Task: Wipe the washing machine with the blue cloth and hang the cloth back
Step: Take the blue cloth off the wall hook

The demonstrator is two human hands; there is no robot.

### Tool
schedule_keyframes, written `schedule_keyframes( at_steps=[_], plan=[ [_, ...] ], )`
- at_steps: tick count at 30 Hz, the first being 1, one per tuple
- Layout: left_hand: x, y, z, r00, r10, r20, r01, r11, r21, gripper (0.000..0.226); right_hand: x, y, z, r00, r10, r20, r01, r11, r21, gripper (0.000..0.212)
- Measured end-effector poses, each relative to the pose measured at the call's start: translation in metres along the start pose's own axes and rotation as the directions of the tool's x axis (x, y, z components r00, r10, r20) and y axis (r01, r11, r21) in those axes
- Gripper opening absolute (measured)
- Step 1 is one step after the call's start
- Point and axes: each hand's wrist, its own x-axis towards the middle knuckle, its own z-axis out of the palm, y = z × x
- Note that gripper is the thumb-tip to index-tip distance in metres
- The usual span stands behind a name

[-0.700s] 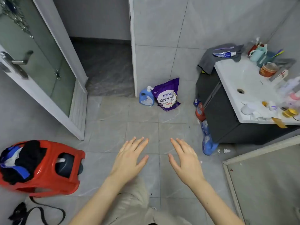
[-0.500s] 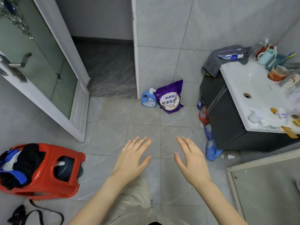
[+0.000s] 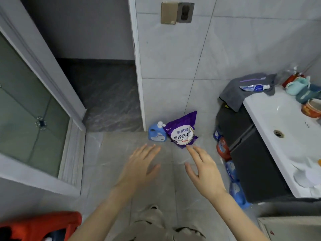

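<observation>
Both of my hands are held out in front of me over the grey tiled floor, palms down, fingers straight and spread, holding nothing. My left hand (image 3: 139,164) and my right hand (image 3: 203,171) are side by side, apart from each other. The right fingertips overlap the lower edge of a purple detergent bag (image 3: 183,131) in the picture. No blue cloth is in view. A pale framed surface (image 3: 291,226) in the bottom right corner looks like the washing machine's top; only a sliver shows.
A blue detergent bottle (image 3: 156,133) stands beside the purple bag against the tiled wall. A white sink (image 3: 278,119) on a dark cabinet (image 3: 251,153) fills the right, with bottles (image 3: 238,192) on the floor along it. A glass door (image 3: 26,110) stands open at left; a red stool (image 3: 40,225) lies bottom left.
The view has tilted upward toward the wall, so the red stool and the framed surface slid toward the bottom edge. Both hands stay open and have moved forward toward the detergent bag.
</observation>
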Motion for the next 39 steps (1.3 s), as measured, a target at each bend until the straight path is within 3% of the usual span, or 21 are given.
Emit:
schedule_keyframes(
  at_steps=[4,13,16,24,31,39],
  plan=[
    [0.083,-0.024,-0.029,0.997,0.068,-0.046,-0.067,0.997,0.031,0.057,0.078,0.0,-0.017,0.997,0.0,-0.075,0.001,1.0,0.013,0.053],
    [0.227,-0.041,-0.005,0.996,0.036,-0.079,-0.039,0.998,-0.042,0.055,0.217,0.064,-0.024,0.999,0.003,-0.042,-0.002,1.0,0.014,0.053],
    [0.282,-0.038,-0.006,0.996,-0.042,-0.077,0.034,0.994,-0.102,0.058,0.278,0.091,-0.034,0.999,-0.04,-0.009,0.04,0.999,-0.022,0.056],
    [0.407,-0.025,-0.035,0.98,-0.112,-0.167,0.107,0.993,-0.043,0.057,0.418,0.131,-0.072,0.974,-0.222,-0.035,0.219,0.973,-0.071,0.056],
    [0.46,-0.041,-0.06,0.973,-0.011,-0.232,0.028,0.997,0.073,0.058,0.483,0.118,-0.087,0.924,-0.383,-0.015,0.366,0.893,-0.262,0.057],
    [0.496,-0.057,-0.118,0.938,0.084,-0.336,-0.089,0.996,0.0,0.06,0.522,0.078,-0.124,0.881,-0.417,-0.223,0.388,0.907,-0.165,0.051]
  ],
)
